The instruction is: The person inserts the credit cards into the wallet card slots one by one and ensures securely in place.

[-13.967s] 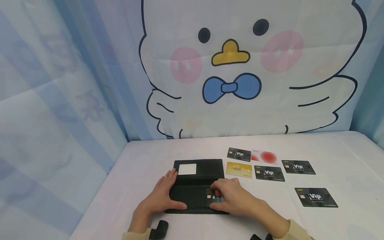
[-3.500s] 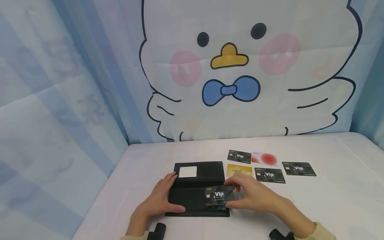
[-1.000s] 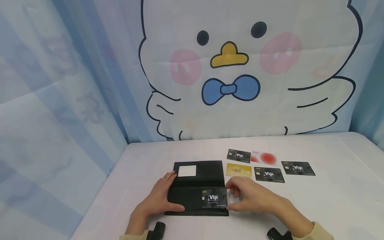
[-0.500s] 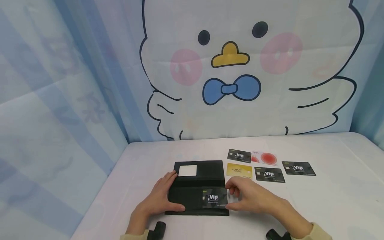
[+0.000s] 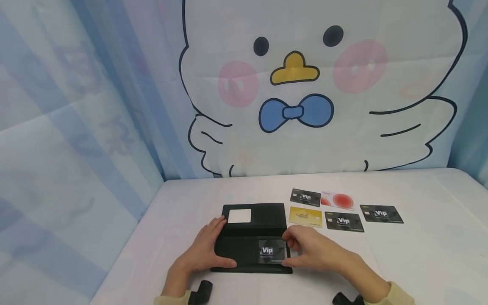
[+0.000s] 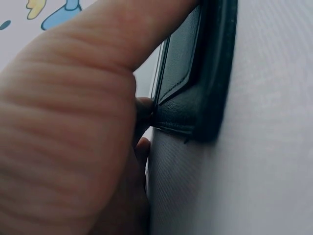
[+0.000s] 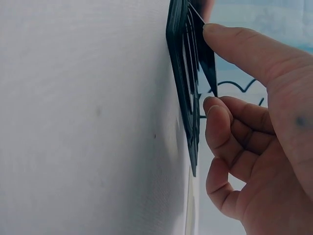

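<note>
A black long wallet (image 5: 238, 250) lies unfolded on the table, with a white patch (image 5: 239, 216) on its far half. My left hand (image 5: 202, 250) rests at its left edge, fingers extended, thumb (image 6: 142, 29) lying over the near half. Between thumb and fingertips, my right hand (image 5: 312, 250) pinches the right end of a black "Vip" card (image 5: 271, 251). In the right wrist view this card (image 7: 208, 61) slopes, its held end raised off the wallet's layered slots (image 7: 190, 58). The card's chip is out of sight at its left end, apparently inside a slot.
Several cards lie beyond my right hand: black Vip cards (image 5: 305, 197) (image 5: 344, 221) (image 5: 381, 213), a gold card (image 5: 306, 216) and a white card with red circles (image 5: 337, 200). A white cloth (image 5: 419, 262) covers the table. A cartoon-printed curtain (image 5: 293, 148) hangs behind.
Since 14 seconds ago, the Vip card at near right left the table for my right hand. In the last second it slid left and its chip disappeared. The left hand stayed put.
</note>
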The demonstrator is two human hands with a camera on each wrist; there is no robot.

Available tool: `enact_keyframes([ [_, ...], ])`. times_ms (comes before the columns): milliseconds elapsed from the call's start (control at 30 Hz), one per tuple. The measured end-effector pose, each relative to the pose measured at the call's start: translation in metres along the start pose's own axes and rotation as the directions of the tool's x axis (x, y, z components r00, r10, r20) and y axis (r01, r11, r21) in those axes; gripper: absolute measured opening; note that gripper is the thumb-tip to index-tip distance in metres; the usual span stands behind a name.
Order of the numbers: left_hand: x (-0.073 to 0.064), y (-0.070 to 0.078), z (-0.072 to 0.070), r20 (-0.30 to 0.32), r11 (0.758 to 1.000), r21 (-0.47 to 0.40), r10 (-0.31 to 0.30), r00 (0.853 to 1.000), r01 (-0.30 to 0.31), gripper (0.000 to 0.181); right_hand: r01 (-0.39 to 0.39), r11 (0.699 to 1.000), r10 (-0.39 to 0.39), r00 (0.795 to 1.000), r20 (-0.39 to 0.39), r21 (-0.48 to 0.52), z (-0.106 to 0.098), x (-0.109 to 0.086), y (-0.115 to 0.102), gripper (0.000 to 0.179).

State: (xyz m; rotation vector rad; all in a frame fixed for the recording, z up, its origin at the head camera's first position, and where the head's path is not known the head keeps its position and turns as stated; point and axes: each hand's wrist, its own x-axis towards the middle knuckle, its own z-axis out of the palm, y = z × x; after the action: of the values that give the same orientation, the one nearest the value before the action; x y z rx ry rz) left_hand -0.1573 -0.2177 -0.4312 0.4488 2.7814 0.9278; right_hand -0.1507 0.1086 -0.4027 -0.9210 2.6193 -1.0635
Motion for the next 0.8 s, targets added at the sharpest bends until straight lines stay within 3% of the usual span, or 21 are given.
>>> enact_keyframes([
  [600, -0.004, 0.005, -0.001, 0.002, 1.000, 0.017, 0.004, 1.000, -0.005, 0.120, 0.023, 0.999, -0.022, 0.999, 0.035, -0.026, 0.011, 0.014, -0.009, 0.043],
  [800, -0.001, 0.000, 0.000, 0.007, 1.000, 0.025, 0.017, 1.000, -0.017, 0.120, 0.080, 0.994, -0.079, 0.997, 0.020, -0.068, 0.014, 0.019, -0.012, 0.042],
])
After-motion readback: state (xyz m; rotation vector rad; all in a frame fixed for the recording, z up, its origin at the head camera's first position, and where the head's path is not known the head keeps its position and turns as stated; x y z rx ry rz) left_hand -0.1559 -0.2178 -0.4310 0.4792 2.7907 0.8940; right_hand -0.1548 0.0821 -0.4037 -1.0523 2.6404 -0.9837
